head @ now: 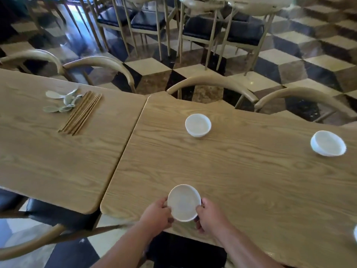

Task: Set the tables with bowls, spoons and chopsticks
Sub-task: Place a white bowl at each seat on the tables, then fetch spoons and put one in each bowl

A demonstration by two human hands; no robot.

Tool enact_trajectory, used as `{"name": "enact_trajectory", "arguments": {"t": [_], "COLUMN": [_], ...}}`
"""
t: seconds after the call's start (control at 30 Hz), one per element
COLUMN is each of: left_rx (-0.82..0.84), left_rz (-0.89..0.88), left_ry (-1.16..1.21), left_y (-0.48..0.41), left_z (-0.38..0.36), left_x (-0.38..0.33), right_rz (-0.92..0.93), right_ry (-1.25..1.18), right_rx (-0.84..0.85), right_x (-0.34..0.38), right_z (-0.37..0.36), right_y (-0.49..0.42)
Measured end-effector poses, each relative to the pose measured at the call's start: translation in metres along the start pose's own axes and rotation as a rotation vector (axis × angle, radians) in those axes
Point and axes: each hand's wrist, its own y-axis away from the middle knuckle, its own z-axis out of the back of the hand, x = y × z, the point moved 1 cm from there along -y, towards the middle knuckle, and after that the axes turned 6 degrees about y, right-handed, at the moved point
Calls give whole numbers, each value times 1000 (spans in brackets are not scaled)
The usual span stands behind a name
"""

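Observation:
A white bowl (184, 202) is at the near edge of the right wooden table (241, 180). My left hand (155, 214) grips its left rim and my right hand (209, 217) grips its right rim. A second white bowl (198, 125) stands at the table's far side, and a third white bowl (328, 143) sits further right. On the left table (58, 151), several pale spoons (62, 101) lie in a heap beside a bundle of wooden chopsticks (81, 114).
Curved wooden chair backs (212, 82) line the far side of both tables. A dark-seated chair (48, 215) sits at the near left. The white edge of a further bowl (355, 232) shows at the right border. The floor is chequered tile.

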Motion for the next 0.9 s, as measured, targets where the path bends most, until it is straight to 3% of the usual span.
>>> {"name": "enact_trajectory", "arguments": {"t": [0.2, 0.3, 0.37, 0.5, 0.6, 0.8, 0.9], "left_rx": [118, 71, 140, 324, 447, 709, 793], "left_rz": [-91, -341, -537, -963, -1237, -1680, -1768], "left_ry": [-246, -497, -676, -1007, -1148, -1254, -1299], "left_y": [1, 21, 50, 141, 231, 407, 477], "left_z": [25, 42, 39, -17, -82, -185, -231], "left_x": [-10, -39, -70, -134, -155, -107, -64], "right_rz": [-124, -51, 11, 48, -33, -305, -420], "right_ry": [-45, 147, 211, 376, 457, 444, 375], "right_rx": [-123, -329, -477, -754, -961, -1267, -1343], "right_x": [13, 31, 41, 37, 10, -83, -146], "right_z": [-5, 10, 23, 55, 81, 90, 73], "right_y": [38, 99, 159, 288, 385, 573, 648]}}
